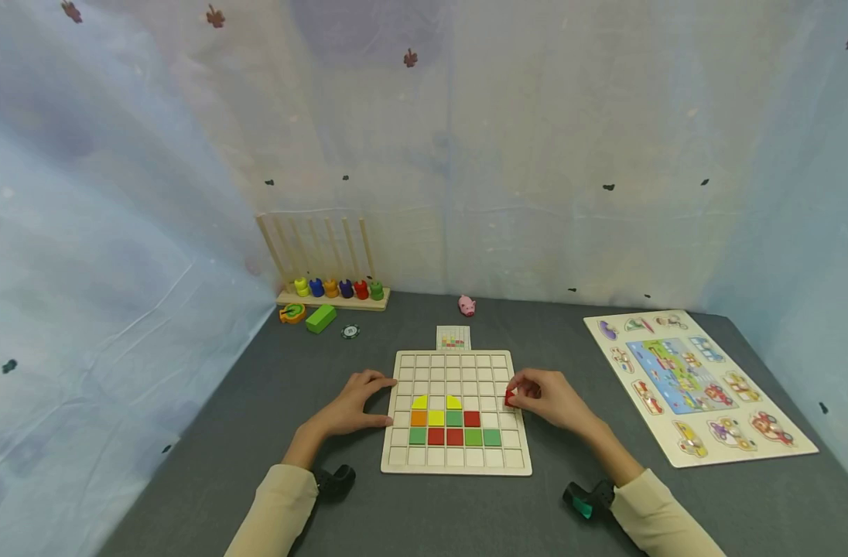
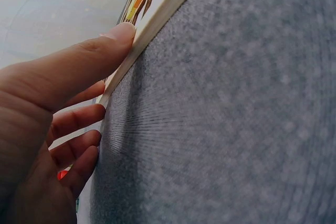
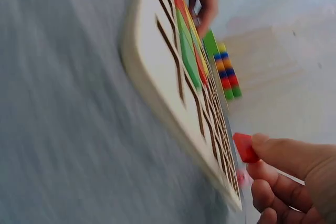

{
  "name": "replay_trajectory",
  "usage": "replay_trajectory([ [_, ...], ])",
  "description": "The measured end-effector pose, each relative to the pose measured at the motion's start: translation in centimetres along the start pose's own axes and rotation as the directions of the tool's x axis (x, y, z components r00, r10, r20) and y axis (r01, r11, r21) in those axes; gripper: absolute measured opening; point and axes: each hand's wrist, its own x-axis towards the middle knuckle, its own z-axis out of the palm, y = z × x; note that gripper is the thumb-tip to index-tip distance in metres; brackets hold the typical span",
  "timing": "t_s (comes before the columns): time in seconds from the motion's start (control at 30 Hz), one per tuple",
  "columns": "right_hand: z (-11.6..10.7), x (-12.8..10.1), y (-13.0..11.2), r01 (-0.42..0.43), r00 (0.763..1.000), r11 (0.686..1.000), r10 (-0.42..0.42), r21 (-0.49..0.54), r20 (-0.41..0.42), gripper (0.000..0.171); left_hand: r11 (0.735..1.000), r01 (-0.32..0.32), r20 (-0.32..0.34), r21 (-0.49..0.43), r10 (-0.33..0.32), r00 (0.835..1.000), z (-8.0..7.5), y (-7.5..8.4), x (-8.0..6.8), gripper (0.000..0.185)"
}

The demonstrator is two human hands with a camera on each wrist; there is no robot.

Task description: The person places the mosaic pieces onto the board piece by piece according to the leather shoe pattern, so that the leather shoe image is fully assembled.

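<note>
A pale wooden grid board [image 1: 457, 460] lies on the dark grey table, with several coloured square tiles [image 1: 454, 428] set in its lower rows. My left hand [image 1: 357, 401] rests against the board's left edge [image 2: 152, 27], thumb and fingers touching the wood. My right hand [image 1: 545, 397] is at the board's right edge and pinches a small red tile [image 1: 510, 398] between thumb and fingers. In the right wrist view the red tile [image 3: 244, 147] is held just above the board [image 3: 157, 72].
A small pattern card [image 1: 453, 337] lies behind the board. At the back left stand a wooden peg rack with coloured rings [image 1: 333, 288], a green block [image 1: 320, 318] and a round token [image 1: 350, 332]. A pink pig [image 1: 467, 305] sits mid-back. A vehicle puzzle board [image 1: 695, 383] lies right.
</note>
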Motion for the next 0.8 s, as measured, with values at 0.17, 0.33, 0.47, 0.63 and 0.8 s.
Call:
replay_trajectory([
  [0.17, 1.8, 0.2, -1.3, 0.049, 0.996, 0.997, -0.053, 0.067, 0.069, 0.012, 0.999, -0.041, -0.035, 0.008, 0.041, 0.999, 0.0, 0.1, -0.1, 0.067],
  [0.33, 2.9, 0.3, -1.8, 0.082, 0.993, 0.995, -0.086, 0.049, 0.083, 0.009, 1.0, -0.013, -0.007, -0.017, 0.013, 1.0, -0.1, 0.1, -0.1, 0.067],
  [0.47, 3.3, 0.2, -2.1, 0.063, 0.995, 0.998, -0.062, -0.017, 0.073, 0.006, 1.0, 0.019, 0.017, -0.013, -0.018, 1.0, -0.1, 0.2, 0.0, 0.067],
  [0.63, 3.5, 0.3, -2.3, 0.043, 0.997, 0.996, -0.038, -0.075, 0.071, 0.004, 0.999, 0.034, 0.021, -0.002, -0.034, 0.999, -0.1, 0.1, 0.0, 0.067],
  [0.8, 3.3, 0.3, -2.4, 0.06, 0.996, 0.996, -0.054, -0.071, 0.076, 0.005, 0.999, 0.034, 0.022, -0.006, -0.034, 0.999, -0.1, 0.1, 0.0, 0.067],
])
